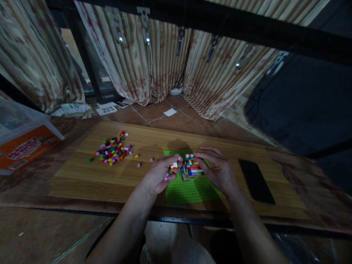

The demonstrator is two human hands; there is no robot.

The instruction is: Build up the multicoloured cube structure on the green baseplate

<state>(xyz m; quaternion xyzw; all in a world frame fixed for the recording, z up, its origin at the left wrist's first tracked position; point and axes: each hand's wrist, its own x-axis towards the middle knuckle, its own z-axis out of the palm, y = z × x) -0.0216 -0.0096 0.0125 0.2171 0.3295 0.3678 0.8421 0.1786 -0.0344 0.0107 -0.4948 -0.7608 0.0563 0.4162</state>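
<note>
Bricks (175, 165) occupy the cupped left hand (158, 172), frame centre; right hand (218, 168), grip unclear, should press squarely upon the stack (193, 169).

Homelike room: striped floral curtains (162, 69), brown tiled floor (154, 113).

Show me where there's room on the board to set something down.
The board is bare between the brick pile and its near edge; a narrower strip lies right of the black slab. Crowded: the green baseplate, with left hand, right hand, brick stack.
</note>
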